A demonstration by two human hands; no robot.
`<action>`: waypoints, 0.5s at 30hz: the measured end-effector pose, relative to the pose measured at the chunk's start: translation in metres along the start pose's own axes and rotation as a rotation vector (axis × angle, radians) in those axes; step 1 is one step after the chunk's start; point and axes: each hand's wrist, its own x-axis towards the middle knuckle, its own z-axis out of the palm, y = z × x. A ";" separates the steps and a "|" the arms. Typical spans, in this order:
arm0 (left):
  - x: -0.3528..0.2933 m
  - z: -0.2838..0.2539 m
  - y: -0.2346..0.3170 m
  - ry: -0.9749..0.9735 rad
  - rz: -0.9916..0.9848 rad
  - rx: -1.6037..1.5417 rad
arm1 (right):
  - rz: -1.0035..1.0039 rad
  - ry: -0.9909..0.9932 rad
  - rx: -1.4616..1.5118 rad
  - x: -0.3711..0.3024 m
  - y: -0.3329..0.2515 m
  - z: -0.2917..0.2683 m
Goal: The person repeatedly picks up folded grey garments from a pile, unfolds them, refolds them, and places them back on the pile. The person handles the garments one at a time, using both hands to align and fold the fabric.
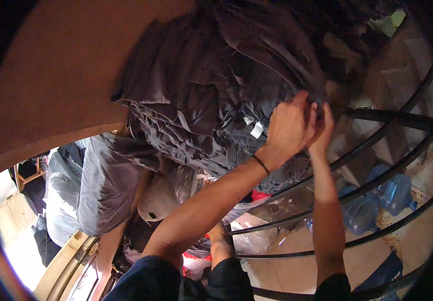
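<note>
A large heap of crumpled dark grey garments point(191, 75) fills the upper middle, with small white tags showing on it. At its right edge my two hands come together. My left hand point(287, 125), a thin dark band on its wrist, is closed with its fingers bent on the edge of the dark cloth. Pressed up beside it, my right hand point(322, 131) has its fingertips pinched at the same edge. The fingers partly hide the bit of cloth between them.
Curved black metal railings point(377, 180) cross the right side, with steps beyond. Large blue water bottles point(359, 215) lie below the rails. On the left are a brown panel point(61, 75), a filled grey sack point(106, 185) and a clear plastic bag point(62, 200).
</note>
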 end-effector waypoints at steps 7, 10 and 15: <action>0.033 -0.061 -0.079 0.135 0.068 1.169 | 0.008 0.122 -0.138 0.054 -0.020 -0.044; 0.039 -0.077 -0.087 -0.128 -0.120 1.032 | 0.002 0.004 -0.240 0.033 -0.020 -0.032; 0.067 -0.092 -0.050 0.204 0.017 0.526 | -0.121 -0.107 -0.398 -0.018 -0.009 0.016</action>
